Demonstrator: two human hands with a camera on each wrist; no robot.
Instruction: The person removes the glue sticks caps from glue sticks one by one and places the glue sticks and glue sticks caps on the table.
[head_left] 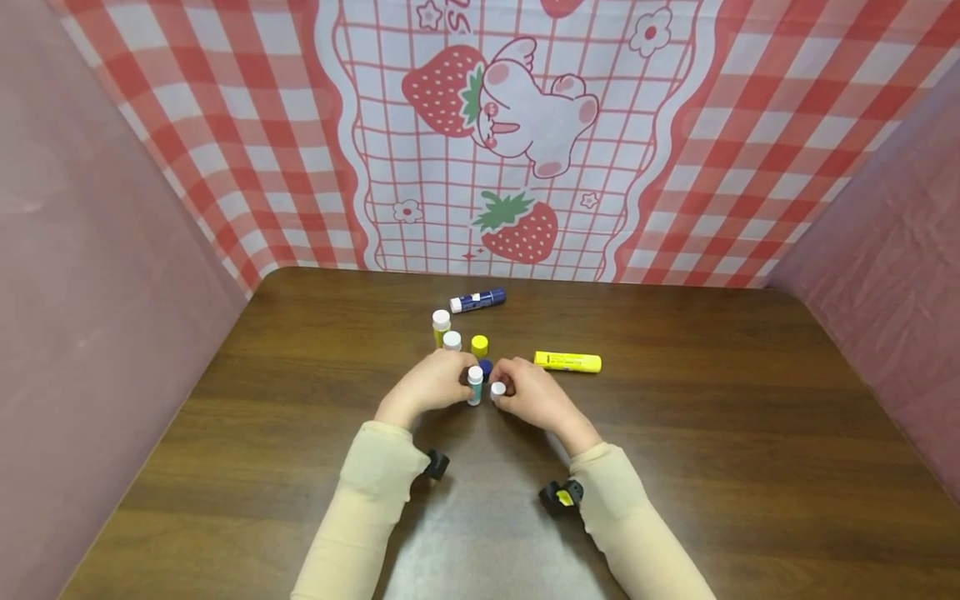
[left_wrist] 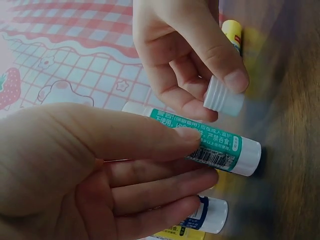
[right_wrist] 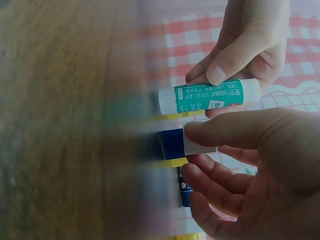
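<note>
Left arm reaches up from lower left, right arm from lower right; both forearms in cream sleeves (head_left: 348,508), hands near each other, thumbs inward. Left hand (head_left: 424,385) pinches a green-labelled glue stick (left_wrist: 215,142), thumb along the label, stick roughly upright, white at both ends. Right hand (head_left: 537,397) pinches a small ribbed white cap (left_wrist: 224,97) between thumb and fingers, just beside the stick, apart from it.

Blue cap (head_left: 486,367) between the two hands, just beyond the fingertips. Yellow cap (head_left: 480,343) a bit farther out. Two white-topped glue sticks (head_left: 441,323) stand just past the left hand's knuckles. Blue glue stick (head_left: 487,297) lies farther ahead of both hands; yellow glue stick (head_left: 567,362) lies beyond the right hand, off to its right.

Left fingers behind the stick mostly covered in the head view. Nearer white-topped stick has its lower part hidden by the left hand. Blue cap partly covered by fingers; right wrist view lines it up with the white cap, can't tell if they touch. Can't tell if the held stick's base meets the table (head_left: 750,433). Label print too small in head view. Forearms cut off at the bottom edge.
</note>
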